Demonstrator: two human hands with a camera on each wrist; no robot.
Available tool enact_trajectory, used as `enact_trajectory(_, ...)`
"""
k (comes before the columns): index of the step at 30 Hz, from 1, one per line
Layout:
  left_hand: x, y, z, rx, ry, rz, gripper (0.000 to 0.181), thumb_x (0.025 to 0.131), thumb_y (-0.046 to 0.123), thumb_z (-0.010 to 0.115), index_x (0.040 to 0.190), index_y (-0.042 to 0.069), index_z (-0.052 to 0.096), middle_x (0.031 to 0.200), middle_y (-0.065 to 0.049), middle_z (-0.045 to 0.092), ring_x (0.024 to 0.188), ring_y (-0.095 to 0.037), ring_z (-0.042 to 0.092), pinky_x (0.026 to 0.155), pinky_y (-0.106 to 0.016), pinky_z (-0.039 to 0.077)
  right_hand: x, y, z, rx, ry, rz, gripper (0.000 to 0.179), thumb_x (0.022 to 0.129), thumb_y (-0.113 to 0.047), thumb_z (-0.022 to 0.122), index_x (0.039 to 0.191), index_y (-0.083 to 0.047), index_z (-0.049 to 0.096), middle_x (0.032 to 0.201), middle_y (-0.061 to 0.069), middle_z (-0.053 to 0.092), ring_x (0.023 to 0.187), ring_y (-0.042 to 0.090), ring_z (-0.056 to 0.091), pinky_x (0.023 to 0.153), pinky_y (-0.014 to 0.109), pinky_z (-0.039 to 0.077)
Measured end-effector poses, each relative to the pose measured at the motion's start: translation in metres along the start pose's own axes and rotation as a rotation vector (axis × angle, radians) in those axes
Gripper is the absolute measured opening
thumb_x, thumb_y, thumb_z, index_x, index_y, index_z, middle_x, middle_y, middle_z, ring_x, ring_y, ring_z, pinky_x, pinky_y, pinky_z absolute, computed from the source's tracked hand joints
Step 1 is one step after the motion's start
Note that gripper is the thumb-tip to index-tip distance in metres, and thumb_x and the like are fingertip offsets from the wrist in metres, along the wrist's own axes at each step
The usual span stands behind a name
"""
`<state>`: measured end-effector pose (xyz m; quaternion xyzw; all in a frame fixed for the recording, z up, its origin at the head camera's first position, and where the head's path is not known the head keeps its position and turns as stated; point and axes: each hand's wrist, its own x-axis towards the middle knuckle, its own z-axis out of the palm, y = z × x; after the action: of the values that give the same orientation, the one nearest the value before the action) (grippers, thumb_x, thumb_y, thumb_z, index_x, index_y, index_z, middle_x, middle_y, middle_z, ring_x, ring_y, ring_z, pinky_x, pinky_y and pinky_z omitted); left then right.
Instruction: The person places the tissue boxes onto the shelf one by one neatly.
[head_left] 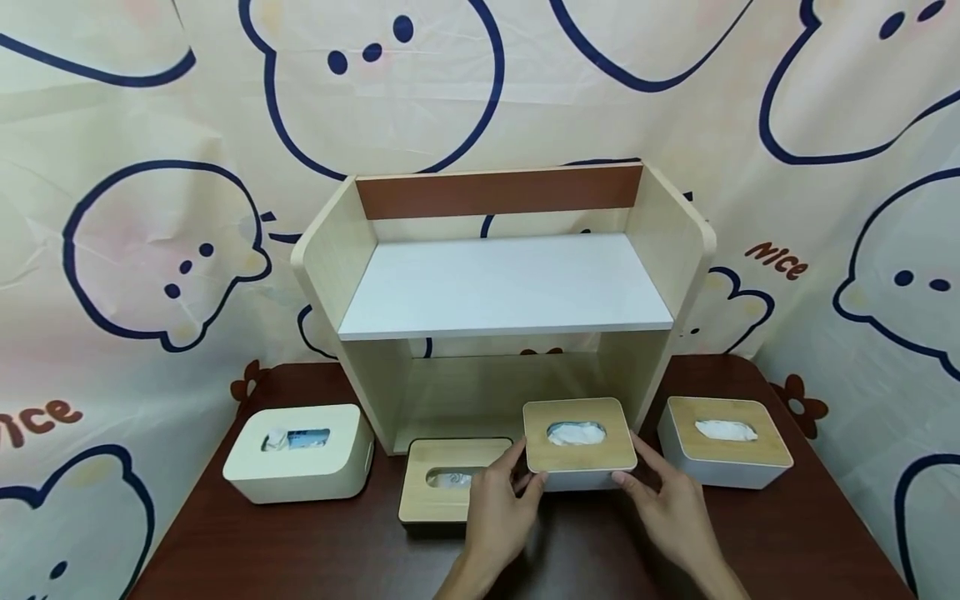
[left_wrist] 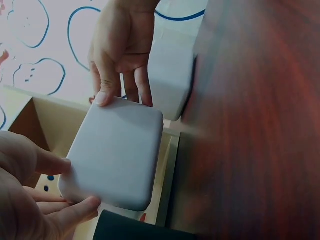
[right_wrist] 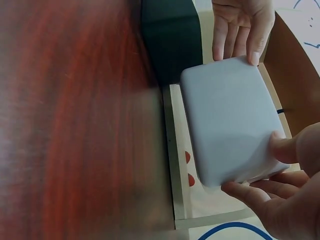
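Observation:
Both hands hold a tissue box (head_left: 581, 457) with a wood-look lid and pale grey sides, tissue showing in its oval slot. It is raised off the table, before the shelf's lower opening. My left hand (head_left: 498, 510) grips its left side, thumb at the front. On the opposite side, my right hand (head_left: 671, 508) grips it with the thumb low on the front. A smooth grey face of the box (left_wrist: 117, 155) shows between the hands in the left wrist view. Just left of the left hand lies a lower wood-lidded tissue box with a dark base (head_left: 429, 500).
A two-level shelf unit (head_left: 502, 287) with a white middle board stands at the back. A white tissue box (head_left: 300, 462) is on the table's left, and another wood-lidded grey one (head_left: 731, 454) on its right. Patterned cloth (head_left: 150, 250) hangs behind the dark table (head_left: 330, 550).

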<state>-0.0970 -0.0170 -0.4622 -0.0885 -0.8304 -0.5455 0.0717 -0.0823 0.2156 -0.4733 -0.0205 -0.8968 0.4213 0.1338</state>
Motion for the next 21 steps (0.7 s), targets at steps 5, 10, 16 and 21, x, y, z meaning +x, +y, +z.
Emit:
enact_trajectory(5, 0.013, -0.003, -0.001, -0.042, 0.011, 0.004, 0.054, 0.096, 0.005, 0.08, 0.146, -0.007, 0.061, 0.135, -0.026, 0.072, 0.11, -0.029, 0.079, 0.084, -0.022, 0.065, 0.013, -0.001, 0.005, 0.046, -0.018, -0.001, 0.063, 0.097, -0.018, 0.081, 0.155, -0.008, 0.058, 0.05, -0.014, 0.026, 0.04, -0.004, 0.024, 0.039, 0.022, 0.032)
enact_trajectory(10, 0.028, -0.008, 0.001, -0.095, 0.014, 0.01, 0.051, 0.095, -0.002, 0.078, 0.145, -0.004, 0.064, 0.133, -0.024, 0.074, 0.117, -0.032, 0.076, 0.089, -0.026, 0.065, 0.024, 0.003, 0.012, 0.054, 0.028, -0.038, 0.061, 0.096, -0.018, 0.082, 0.153, -0.01, 0.061, 0.051, -0.015, 0.025, 0.041, -0.005, 0.023, 0.039, 0.021, 0.031)
enact_trajectory(16, 0.042, -0.013, 0.005, -0.09, 0.041, 0.008, 0.049, 0.094, -0.003, 0.079, 0.142, -0.001, 0.068, 0.133, -0.023, 0.074, 0.121, -0.031, 0.074, 0.09, -0.032, 0.066, 0.038, 0.008, 0.024, 0.07, 0.083, -0.063, 0.061, 0.093, -0.015, 0.085, 0.149, -0.005, 0.064, 0.061, -0.009, 0.048, 0.051, -0.002, 0.034, 0.049, 0.02, 0.037)
enact_trajectory(21, 0.052, -0.014, 0.006, -0.067, 0.05, -0.004, 0.048, 0.094, -0.002, 0.079, 0.141, 0.002, 0.07, 0.133, -0.021, 0.074, 0.121, -0.031, 0.074, 0.087, -0.033, 0.066, 0.046, 0.01, 0.029, 0.092, 0.077, -0.041, 0.059, 0.096, -0.015, 0.082, 0.151, -0.004, 0.062, 0.06, -0.008, 0.039, 0.05, -0.001, 0.032, 0.049, 0.021, 0.037)
